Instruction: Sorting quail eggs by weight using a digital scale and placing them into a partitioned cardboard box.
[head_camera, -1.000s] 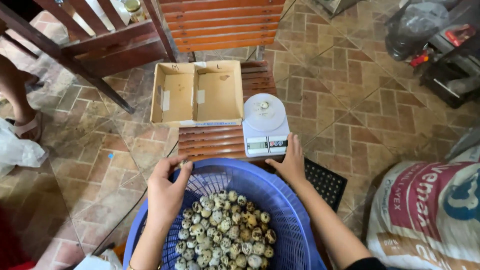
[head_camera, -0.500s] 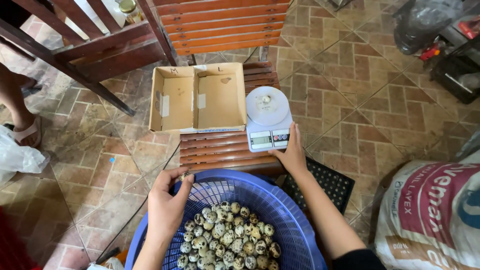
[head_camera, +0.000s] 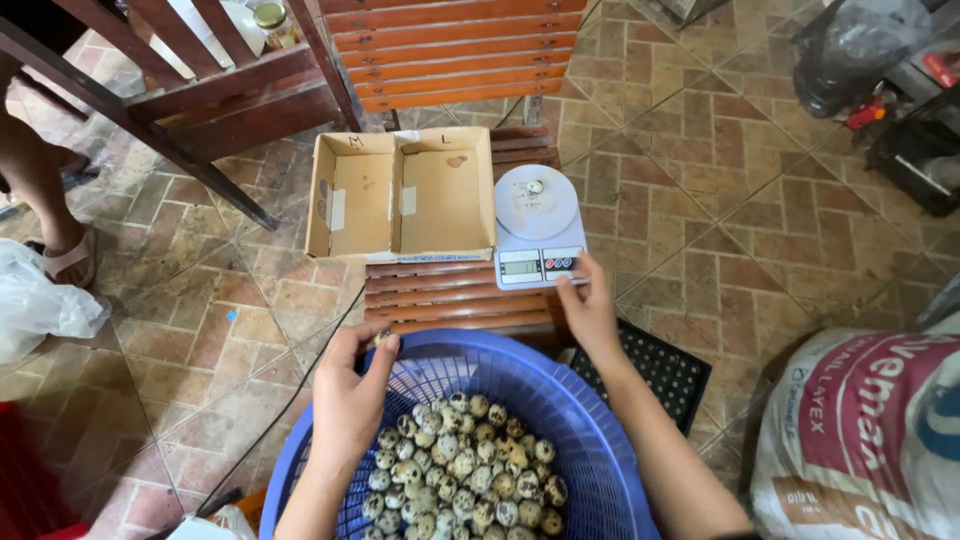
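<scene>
- Kneeling or sitting over a blue plastic basket (head_camera: 590, 420), a person works with both bare hands; the basket is the landmark here.
- Inside the basket: a heap of small speckled eggs (head_camera: 465, 465), piled toward its near side.
- Left hand (head_camera: 350, 395) hovers over the basket's far-left rim, fingers curled together, pinching one small egg (head_camera: 381, 338) at the tips.
- Right hand (head_camera: 590, 310) reaches beyond the basket's far rim, fingers loosely extended, fingertips touching the front edge of a white kitchen scale (head_camera: 537, 225) near its buttons. It holds nothing.
- One single egg (head_camera: 535, 187) sits on the scale's round plate.
- The scale stands on a low slatted wooden bench (head_camera: 450, 295), just beyond the basket.
- Left of the scale, on the same bench: an open cardboard box (head_camera: 400, 195) split into two compartments, both bare inside.
- Right of the basket: a black perforated tray (head_camera: 660, 370) on the tiled floor, and a printed sack (head_camera: 870, 430) further right.
- Well left of the basket, another person's foot in a sandal (head_camera: 60, 255).
</scene>
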